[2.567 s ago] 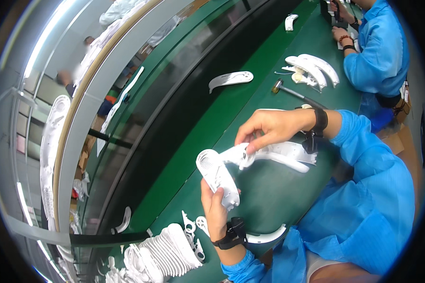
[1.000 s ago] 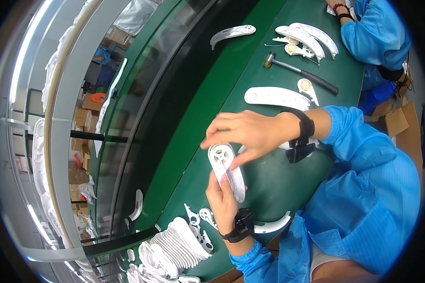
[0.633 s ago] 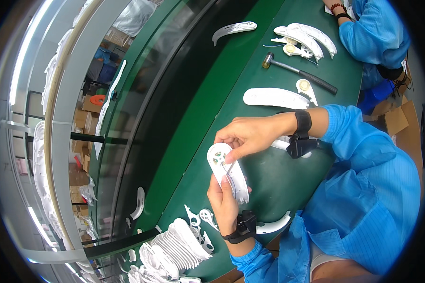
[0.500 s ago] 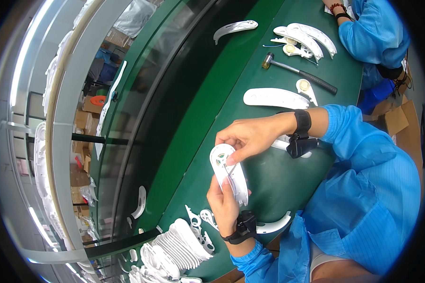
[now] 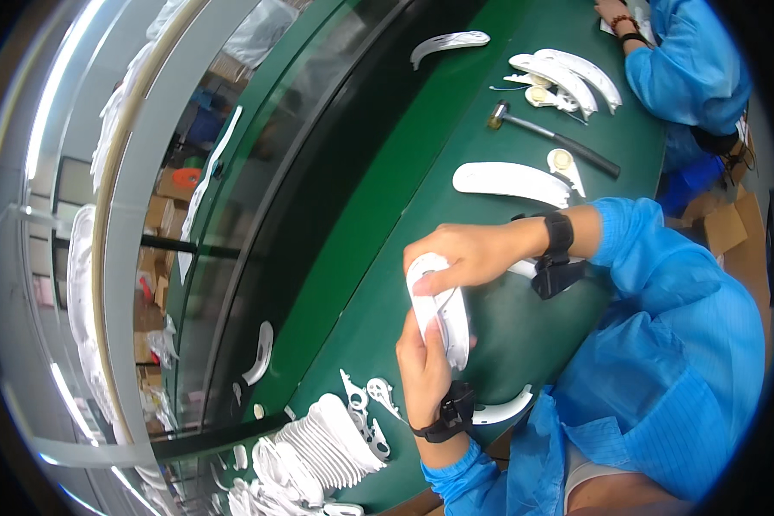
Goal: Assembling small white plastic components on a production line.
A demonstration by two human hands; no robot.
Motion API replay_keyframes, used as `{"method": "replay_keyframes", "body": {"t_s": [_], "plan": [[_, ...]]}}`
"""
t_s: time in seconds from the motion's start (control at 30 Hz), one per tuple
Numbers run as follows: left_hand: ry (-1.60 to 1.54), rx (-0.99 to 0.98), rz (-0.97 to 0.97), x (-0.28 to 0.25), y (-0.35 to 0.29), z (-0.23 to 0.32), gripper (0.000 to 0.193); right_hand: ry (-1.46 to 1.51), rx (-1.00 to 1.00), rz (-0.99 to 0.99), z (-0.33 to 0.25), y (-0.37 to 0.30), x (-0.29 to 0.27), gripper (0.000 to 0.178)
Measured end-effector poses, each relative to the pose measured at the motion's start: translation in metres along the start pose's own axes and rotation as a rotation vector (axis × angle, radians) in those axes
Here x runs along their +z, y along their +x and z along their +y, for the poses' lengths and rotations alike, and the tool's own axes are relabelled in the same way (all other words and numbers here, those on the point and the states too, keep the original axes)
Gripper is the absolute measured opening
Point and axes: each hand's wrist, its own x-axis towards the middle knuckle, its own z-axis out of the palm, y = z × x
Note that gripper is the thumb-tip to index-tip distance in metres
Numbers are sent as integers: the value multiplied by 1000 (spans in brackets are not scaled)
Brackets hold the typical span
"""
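Observation:
Both hands hold a white curved plastic shell (image 5: 456,331) above the green table, its hollow side with ribs and a thin wire partly showing. My right hand (image 5: 466,258) closes round the rounded upper end, thumb pressed inside it and covering the round seat there. My left hand (image 5: 424,357) grips the shell lower down, with the thumb along its near edge and fingers behind. Just beyond my right wrist lie another white curved shell (image 5: 507,181) and a small white arm with a cream disc (image 5: 563,163).
A hammer (image 5: 559,142) and several white shells (image 5: 568,73) lie at the far right, near a co-worker's blue sleeve (image 5: 692,73). Stacked white shells (image 5: 331,443) and small white brackets (image 5: 365,404) sit at the near left. A dark belt (image 5: 318,172) runs alongside, carrying white shells (image 5: 451,43).
My hands and the shell have shifted slightly right in the picture. My right thumb now covers more of the shell's round seat. The shells on the belt have moved a little farther away.

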Motion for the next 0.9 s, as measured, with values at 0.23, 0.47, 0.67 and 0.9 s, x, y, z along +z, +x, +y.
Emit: {"method": "replay_keyframes", "body": {"t_s": [0.23, 0.47, 0.67, 0.9], "plan": [[244, 233, 338, -31, -1, 8, 46, 195, 314, 440, 14, 9, -66, 30], [147, 143, 395, -66, -27, -1, 37, 0, 396, 696, 59, 19, -152, 41], [184, 23, 393, -64, -42, -5, 40, -1033, 500, 562, 53, -13, -170, 48], [210, 0, 313, -57, -44, 1, 40, -1228, 463, 56, 19, -49, -142, 63]]}}
